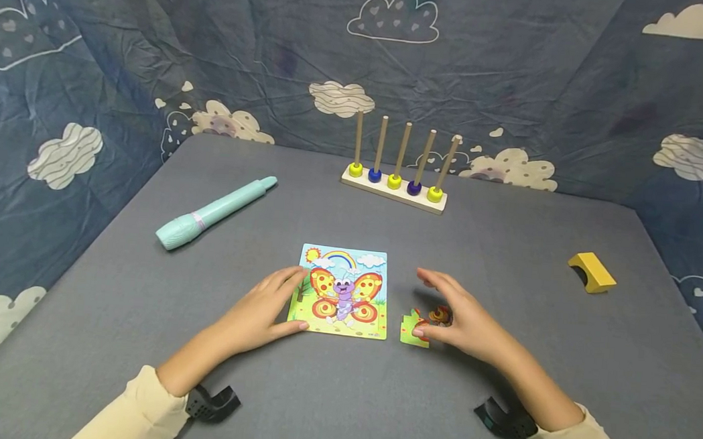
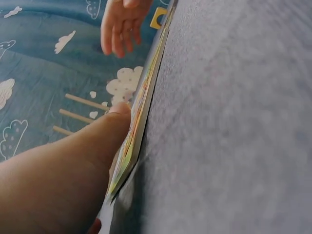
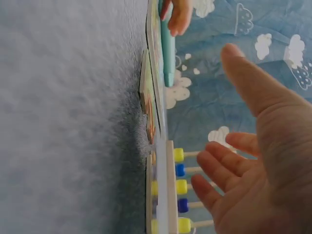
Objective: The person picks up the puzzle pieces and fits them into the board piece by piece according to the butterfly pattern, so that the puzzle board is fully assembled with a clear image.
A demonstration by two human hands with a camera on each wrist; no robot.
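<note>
A square butterfly jigsaw puzzle [image 1: 345, 293] lies flat in the middle of the grey table. My left hand [image 1: 250, 315] is at its left side, thumb and fingers spread, with the thumb resting at the near left corner. In the left wrist view that thumb [image 2: 92, 141] lies along the board's edge. Right of the board are a green loose puzzle piece [image 1: 408, 331] and a brown-orange piece [image 1: 440, 315], both partly hidden. Above them hovers my right hand [image 1: 473, 323], thumb and fingers apart. The right wrist view shows this hand [image 3: 263, 146] holding nothing, with the pieces below it.
Behind the puzzle stands a wooden peg rack [image 1: 392, 190] with yellow and blue beads on its upright rods. A folded light-blue umbrella-like object [image 1: 222, 209] lies at the left. Far right sits a yellow arch block [image 1: 593, 272]. A cloud-patterned cloth [image 1: 289, 48] hangs behind the table.
</note>
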